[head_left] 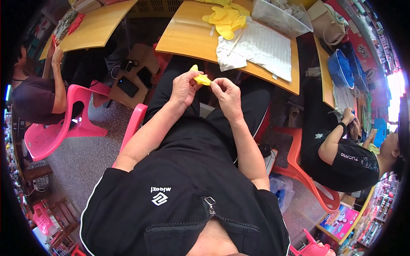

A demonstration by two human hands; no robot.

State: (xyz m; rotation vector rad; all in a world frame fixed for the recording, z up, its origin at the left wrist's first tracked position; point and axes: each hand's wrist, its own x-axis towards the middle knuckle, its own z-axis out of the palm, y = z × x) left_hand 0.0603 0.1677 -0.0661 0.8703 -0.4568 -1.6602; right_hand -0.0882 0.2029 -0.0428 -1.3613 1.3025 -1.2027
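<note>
Left hand [183, 89] curled, I grip a small yellow fabric piece [202, 80] between thumb and fingers, while my right hand [229, 96], nearly closed, pinches its right tip. The piece is up in the air over my lap, short of the near edge of the wooden table [185, 36]. I judge it to be midway: it is bunched and both hands have hold of it. Nothing stands between my hands and it. Beyond, a white striped cloth [269, 51] covers much of the table's right side, a thin pale stick [236, 42] on it. Flat, rounded yellow pieces [226, 21] lie heaped at its far left edge, so more seems left; which, if any, are finished I cannot tell. Part of the cloth lies across my reach to them. Behind it stands a translucent bin [275, 21] of pale cloth. Off to my right, one co-worker [350, 164] sits near a blue basin [336, 70]; off to my left, another [40, 96] handles something red.
</note>
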